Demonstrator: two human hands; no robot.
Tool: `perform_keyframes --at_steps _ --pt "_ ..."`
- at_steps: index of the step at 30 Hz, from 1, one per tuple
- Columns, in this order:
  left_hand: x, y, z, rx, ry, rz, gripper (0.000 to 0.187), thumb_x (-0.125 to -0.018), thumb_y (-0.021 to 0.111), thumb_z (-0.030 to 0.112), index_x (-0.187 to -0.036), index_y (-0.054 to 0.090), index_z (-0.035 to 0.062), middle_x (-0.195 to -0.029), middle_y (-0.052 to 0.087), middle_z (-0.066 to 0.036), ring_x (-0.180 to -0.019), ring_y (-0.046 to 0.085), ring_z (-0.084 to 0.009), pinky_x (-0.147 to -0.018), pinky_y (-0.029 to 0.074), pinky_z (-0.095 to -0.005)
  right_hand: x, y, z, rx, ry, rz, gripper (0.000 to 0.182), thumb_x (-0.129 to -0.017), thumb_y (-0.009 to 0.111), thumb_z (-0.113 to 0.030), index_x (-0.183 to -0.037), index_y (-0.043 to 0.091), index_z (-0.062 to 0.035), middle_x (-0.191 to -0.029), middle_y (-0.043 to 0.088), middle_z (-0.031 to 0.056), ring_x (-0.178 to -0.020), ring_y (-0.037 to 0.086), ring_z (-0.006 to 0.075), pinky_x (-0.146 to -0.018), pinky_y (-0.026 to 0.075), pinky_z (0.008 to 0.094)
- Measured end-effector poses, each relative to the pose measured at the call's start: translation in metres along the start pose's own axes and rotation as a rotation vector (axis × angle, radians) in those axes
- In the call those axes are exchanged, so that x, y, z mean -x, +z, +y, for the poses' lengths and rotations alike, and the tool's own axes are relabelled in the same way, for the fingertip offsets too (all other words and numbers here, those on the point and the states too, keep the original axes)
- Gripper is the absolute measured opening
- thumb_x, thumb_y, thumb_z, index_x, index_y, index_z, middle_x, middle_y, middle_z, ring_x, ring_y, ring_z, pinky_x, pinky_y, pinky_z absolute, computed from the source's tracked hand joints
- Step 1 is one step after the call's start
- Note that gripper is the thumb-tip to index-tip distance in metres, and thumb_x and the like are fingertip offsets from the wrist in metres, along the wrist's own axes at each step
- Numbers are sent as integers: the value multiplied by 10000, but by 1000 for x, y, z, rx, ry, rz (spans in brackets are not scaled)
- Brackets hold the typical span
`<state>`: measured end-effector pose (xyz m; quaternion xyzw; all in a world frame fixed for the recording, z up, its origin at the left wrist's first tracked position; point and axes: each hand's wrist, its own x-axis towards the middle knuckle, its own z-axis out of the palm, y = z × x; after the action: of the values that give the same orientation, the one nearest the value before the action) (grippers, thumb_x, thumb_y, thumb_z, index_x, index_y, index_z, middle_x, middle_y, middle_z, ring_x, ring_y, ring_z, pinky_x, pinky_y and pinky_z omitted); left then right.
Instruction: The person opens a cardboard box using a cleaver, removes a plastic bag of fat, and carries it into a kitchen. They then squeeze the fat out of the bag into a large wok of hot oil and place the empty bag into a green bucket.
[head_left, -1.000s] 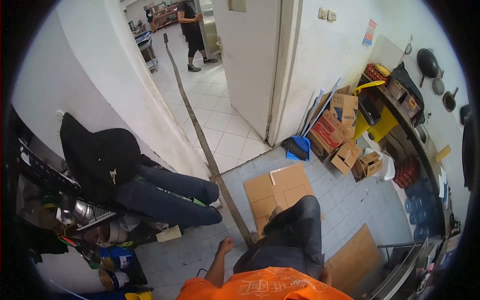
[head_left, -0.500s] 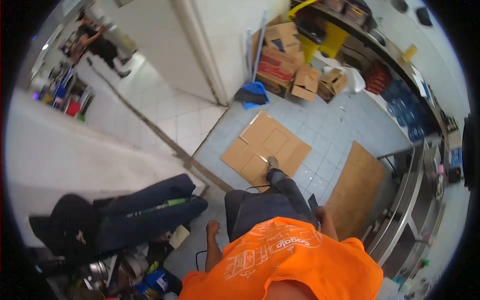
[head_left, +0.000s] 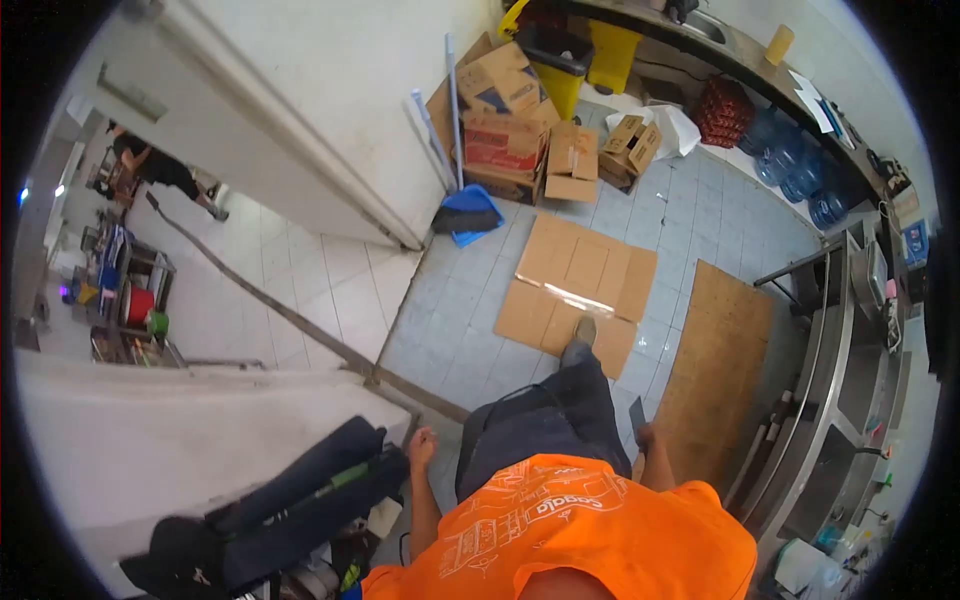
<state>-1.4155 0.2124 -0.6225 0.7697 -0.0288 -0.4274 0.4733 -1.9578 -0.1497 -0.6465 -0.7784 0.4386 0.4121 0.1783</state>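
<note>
Hanging at my right side, my right hand (head_left: 650, 437) is closed around a knife (head_left: 638, 414); its wide grey blade points forward, and the handle is hidden in the fist. My left hand (head_left: 423, 447) hangs by my left hip with the fingers loosely curled and nothing visible in them. Close to that hand are dark garments (head_left: 310, 480) draped at the lower left. One shoe (head_left: 586, 330) is on a flattened cardboard sheet (head_left: 560, 265) on the tiled floor ahead of me.
A brown mat (head_left: 715, 370) lies on the right, beside a steel table (head_left: 815, 440). Ahead stand cardboard boxes (head_left: 574, 160), a blue dustpan (head_left: 475, 215), yellow bins (head_left: 612, 55) and water jugs (head_left: 800, 178). Another person (head_left: 160, 170) is beyond the doorway at left.
My view has shifted as I walk, and the shoe shows farther across the cardboard. The knife's blade shows more fully beside my leg. The left hand stays low at my side.
</note>
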Motion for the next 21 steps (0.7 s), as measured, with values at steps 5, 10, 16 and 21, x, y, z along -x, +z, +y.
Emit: perform_keyframes --at_steps 5,10,16,21 --pt "-58 115 124 -592 39 -110 400 -882 590 293 -1230 585 95 -1124 648 -131 -993 638 -252 -804 521 -367 -60 8 36 -978 479 -28 293 -901 520 -297 -920 682 -54 -811 686 154 -677 676 264 -521 527 375" --pt "-126 225 245 -779 295 -226 364 -892 589 272 -1220 587 116 -1060 670 -129 -964 638 -267 -838 497 -361 -44 -51 81 -1436 675 -11 339 -914 464 -301 -918 661 -24 -742 650 180 -624 658 255 -493 514 418" --pt "-116 306 393 -346 402 -235 300 -911 594 153 -1206 587 100 -978 671 -90 -827 626 -127 -729 493 -272 -139 -9 155 -955 586 161 423 -904 430 -364 -867 654 -7 -631 625 170 -505 617 250 -440 480 464" --pt "-155 286 362 -476 350 -143 302 -891 608 151 -1183 599 77 -963 676 -90 -815 638 -144 -702 510 -298 -121 -189 175 -1231 584 -50 423 -916 428 -373 -883 607 9 -664 597 140 -482 568 221 -399 460 420"
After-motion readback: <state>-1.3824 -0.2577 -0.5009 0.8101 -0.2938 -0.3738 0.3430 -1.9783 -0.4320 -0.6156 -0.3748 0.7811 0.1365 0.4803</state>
